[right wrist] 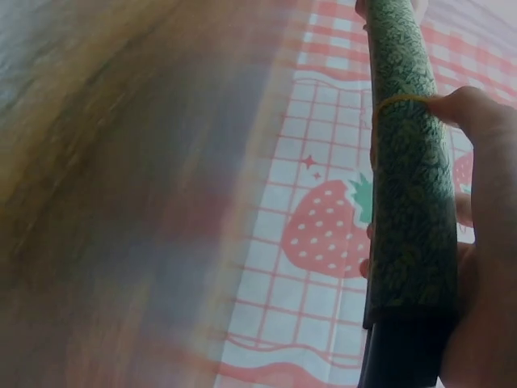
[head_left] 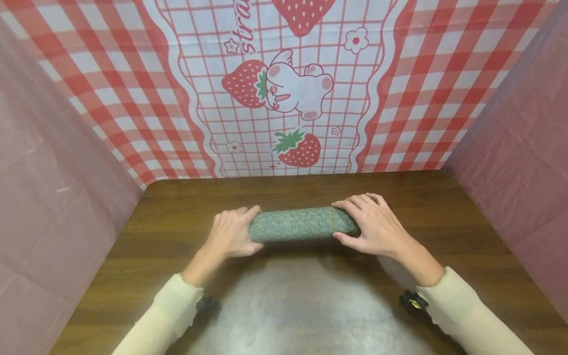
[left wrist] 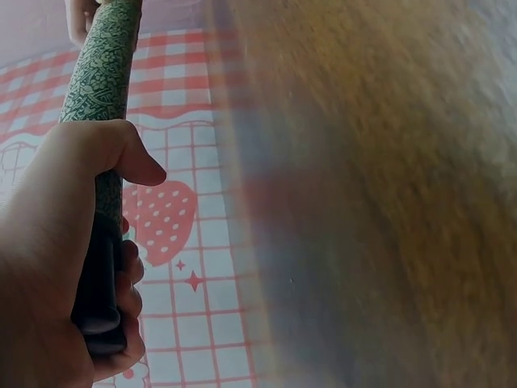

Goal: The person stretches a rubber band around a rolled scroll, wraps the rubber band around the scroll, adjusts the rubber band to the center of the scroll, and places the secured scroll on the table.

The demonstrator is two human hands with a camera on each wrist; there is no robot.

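A long green floral-patterned bundle (head_left: 295, 224) lies crosswise between both hands, above the wooden table. Its ends are black, as the left wrist view shows at the black end (left wrist: 101, 283). A thin yellow band (head_left: 334, 220) goes round it near the right end. My left hand (head_left: 232, 231) grips the left end, with the thumb on one side and the fingers curled round the other. The right hand (head_left: 372, 224) holds the opposite end, its thumb at the band in the right wrist view. What the bundle is, I cannot tell.
The brown wooden table (head_left: 146, 256) has a bright reflection at its front middle. Behind it hangs a red-and-white checked cloth (head_left: 399, 98) with strawberries and a rabbit. Pink curtains (head_left: 523, 123) close off both sides. Each wrist carries a small black device (head_left: 413, 300).
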